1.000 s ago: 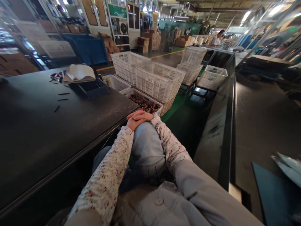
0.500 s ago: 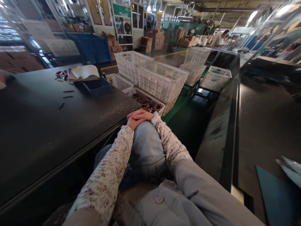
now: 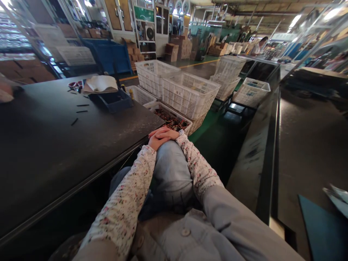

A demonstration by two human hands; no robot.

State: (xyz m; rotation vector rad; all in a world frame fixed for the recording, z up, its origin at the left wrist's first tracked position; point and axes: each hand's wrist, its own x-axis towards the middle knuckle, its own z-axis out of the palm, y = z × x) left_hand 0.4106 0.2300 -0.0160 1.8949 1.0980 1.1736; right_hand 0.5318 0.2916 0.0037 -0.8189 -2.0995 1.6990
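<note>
My left hand (image 3: pixel 155 143) and my right hand (image 3: pixel 170 134) rest together on my raised knee (image 3: pixel 170 159), which is in blue jeans. The right hand lies across the left, its fingers stretched over it and partly covering it. Neither hand shows an object in it. Floral sleeve covers (image 3: pixel 126 185) run up both forearms. Just beyond the hands stands a white crate (image 3: pixel 187 127) holding dark parts with copper-coloured wires (image 3: pixel 174 121).
On the dark table (image 3: pixel 81 145) at left are a blue bin (image 3: pixel 116 103) with papers (image 3: pixel 102 84) and several thin black pieces (image 3: pixel 82 111). White baskets (image 3: pixel 187 96) stand ahead. A blurred hand (image 3: pixel 5 92) shows at the left edge. A person (image 3: pixel 258 47) sits farther back.
The view has turned slightly left, so the surroundings sit a little farther right. My hands stay laid together on my knee. The blurred hand at the left edge shows more fully.
</note>
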